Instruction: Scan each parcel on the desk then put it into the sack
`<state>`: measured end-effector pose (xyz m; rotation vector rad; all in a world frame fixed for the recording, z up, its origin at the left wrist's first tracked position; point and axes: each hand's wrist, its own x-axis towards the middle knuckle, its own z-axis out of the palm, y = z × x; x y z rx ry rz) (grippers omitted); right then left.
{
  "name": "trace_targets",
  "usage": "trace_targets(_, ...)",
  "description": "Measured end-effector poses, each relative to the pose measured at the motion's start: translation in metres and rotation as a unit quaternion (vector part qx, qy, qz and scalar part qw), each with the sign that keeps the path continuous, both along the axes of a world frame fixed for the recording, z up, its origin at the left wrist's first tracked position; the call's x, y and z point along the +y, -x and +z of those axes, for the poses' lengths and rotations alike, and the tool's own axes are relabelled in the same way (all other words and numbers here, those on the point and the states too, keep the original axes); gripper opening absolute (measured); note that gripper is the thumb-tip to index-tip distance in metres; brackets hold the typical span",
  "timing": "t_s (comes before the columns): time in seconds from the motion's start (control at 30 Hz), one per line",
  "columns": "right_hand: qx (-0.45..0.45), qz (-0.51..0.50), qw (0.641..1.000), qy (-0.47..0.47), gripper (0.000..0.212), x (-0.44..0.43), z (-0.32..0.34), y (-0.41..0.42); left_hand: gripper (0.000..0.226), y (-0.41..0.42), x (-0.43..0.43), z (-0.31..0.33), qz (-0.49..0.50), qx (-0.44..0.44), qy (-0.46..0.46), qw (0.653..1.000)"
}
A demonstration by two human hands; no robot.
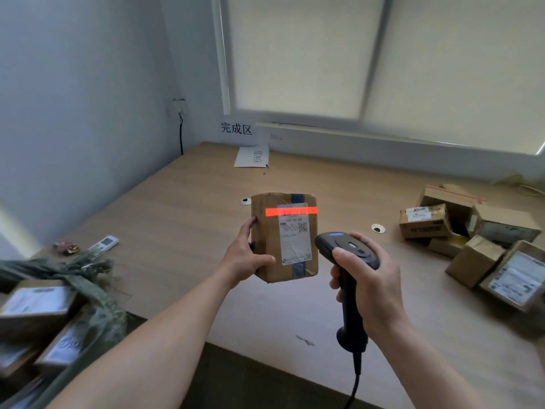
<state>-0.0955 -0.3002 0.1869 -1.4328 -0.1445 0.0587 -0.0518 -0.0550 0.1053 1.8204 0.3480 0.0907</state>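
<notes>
The left hand (244, 261) holds the cardboard parcel (267, 240) up above the bench (177, 216), its grip curled round the left side. The right hand (374, 281) wraps its grip round the barcode scanner (345, 246), just beside the parcel

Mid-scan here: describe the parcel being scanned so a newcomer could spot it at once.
Start at the wooden desk under the window. Above its middle, the left hand holds a brown parcel upright, white label facing the camera. Unlike the parcels piled at the desk's right, it is lifted and a red line from the scanner in the right hand crosses its label.
</notes>
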Motion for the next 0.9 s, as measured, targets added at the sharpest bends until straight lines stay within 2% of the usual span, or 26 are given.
trace_targets(0.2, -0.002, 0.034, 0.999, -0.004, 0.041, -0.009, 0.002, 0.004, 0.107, 0.018, -0.005, 0.002, 0.017, -0.004, 0.011, 1.000)
trace_targets(0.3, -0.011, 0.053, 0.999, -0.005, 0.054, -0.013, 0.003, 0.006, 0.106, 0.029, -0.009, 0.006, 0.030, -0.010, 0.010, 0.999)
trace_targets(0.37, -0.014, 0.065, 0.998, -0.016, 0.062, -0.015, 0.005, 0.007, 0.106, 0.039, -0.007, 0.012, 0.053, -0.016, 0.013, 0.998)
trace_targets(0.5, -0.021, 0.117, 0.992, -0.039, 0.063, -0.003, 0.010, 0.011, 0.103, 0.078, 0.008, 0.029, 0.123, -0.029, 0.014, 0.992)
trace_targets(0.57, -0.013, 0.148, 0.988, -0.051, 0.063, 0.010, 0.009, 0.014, 0.101, 0.106, 0.022, 0.037, 0.174, -0.032, 0.022, 0.984)
trace_targets(0.7, 0.001, 0.229, 0.972, -0.055, 0.047, 0.053, 0.000, 0.032, 0.090, 0.172, 0.060, 0.045, 0.271, -0.044, 0.019, 0.961)
trace_targets(0.9, 0.012, 0.324, 0.945, -0.043, 0.046, 0.130, -0.008, 0.073, 0.071, 0.262, 0.126, 0.040, 0.388, -0.085, 0.076, 0.915)
